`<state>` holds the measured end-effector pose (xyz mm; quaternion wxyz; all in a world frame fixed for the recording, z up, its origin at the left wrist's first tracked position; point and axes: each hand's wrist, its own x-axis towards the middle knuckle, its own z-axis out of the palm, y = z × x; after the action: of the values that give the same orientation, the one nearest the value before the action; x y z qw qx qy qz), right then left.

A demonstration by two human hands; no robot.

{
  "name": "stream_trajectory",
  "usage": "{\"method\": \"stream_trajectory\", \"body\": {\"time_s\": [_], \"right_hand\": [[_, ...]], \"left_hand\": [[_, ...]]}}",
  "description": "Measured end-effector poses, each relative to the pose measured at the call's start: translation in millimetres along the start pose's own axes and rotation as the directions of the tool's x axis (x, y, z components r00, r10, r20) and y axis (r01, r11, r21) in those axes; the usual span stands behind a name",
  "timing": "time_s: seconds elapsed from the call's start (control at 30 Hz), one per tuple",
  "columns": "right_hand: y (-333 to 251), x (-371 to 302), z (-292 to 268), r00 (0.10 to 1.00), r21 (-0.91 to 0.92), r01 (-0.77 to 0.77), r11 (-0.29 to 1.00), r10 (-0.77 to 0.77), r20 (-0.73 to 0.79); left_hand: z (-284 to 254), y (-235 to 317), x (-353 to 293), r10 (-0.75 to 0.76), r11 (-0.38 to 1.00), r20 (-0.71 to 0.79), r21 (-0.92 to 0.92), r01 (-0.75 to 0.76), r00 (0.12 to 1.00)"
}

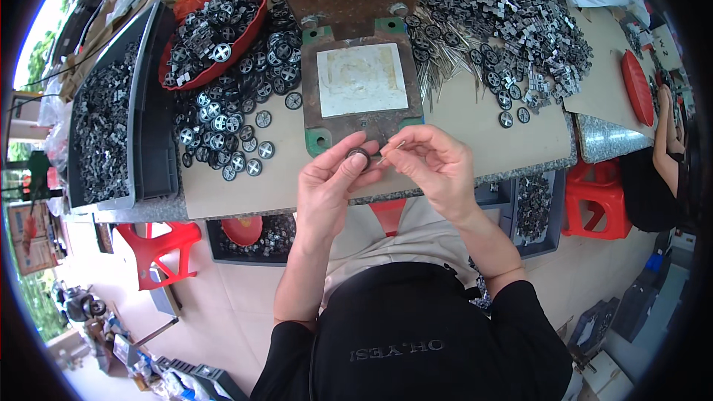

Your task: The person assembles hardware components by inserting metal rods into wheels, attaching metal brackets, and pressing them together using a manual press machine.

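Note:
My left hand [324,187] is closed around a small black toy wheel [362,153], thumb pressed against it. Close beside it, my right hand [444,171] pinches a thin metal rod [394,150] between thumb and fingertips. One end of the rod points toward the wheel; whether it sits inside the hub is hidden by my fingers. Both hands meet above the table's near edge, just in front of a metal press base [356,130] with a white plate [364,82]. Loose black wheels with silver spokes [217,123] lie to the left, and a heap of metal rods [444,59] to the right.
A red bowl [165,78] of parts stands on the left, beside a dark bin [137,126]. A large heap of small dark parts [512,22] covers the back right. Red stools [598,197] flank the table, and another person's arm [665,134] shows far right.

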<state>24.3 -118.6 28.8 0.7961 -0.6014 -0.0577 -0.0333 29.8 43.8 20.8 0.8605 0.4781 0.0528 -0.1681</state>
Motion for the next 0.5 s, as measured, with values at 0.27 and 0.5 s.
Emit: {"method": "stream_trajectory", "body": {"time_s": [0.27,0.5], "right_hand": [[9.8,0.5,-8.9,0.999,-0.168,0.048,0.985,-0.051,-0.018],[4.2,-8.0,-11.2,0.995,-0.225,0.104,0.969,-0.1,0.03]], "left_hand": [[4.3,-6.7,-5.5,-0.097,0.96,0.25,-0.231,0.157,0.963],[11.2,-5.8,-7.4,-0.076,0.959,0.142,-0.261,0.111,0.987]]}}
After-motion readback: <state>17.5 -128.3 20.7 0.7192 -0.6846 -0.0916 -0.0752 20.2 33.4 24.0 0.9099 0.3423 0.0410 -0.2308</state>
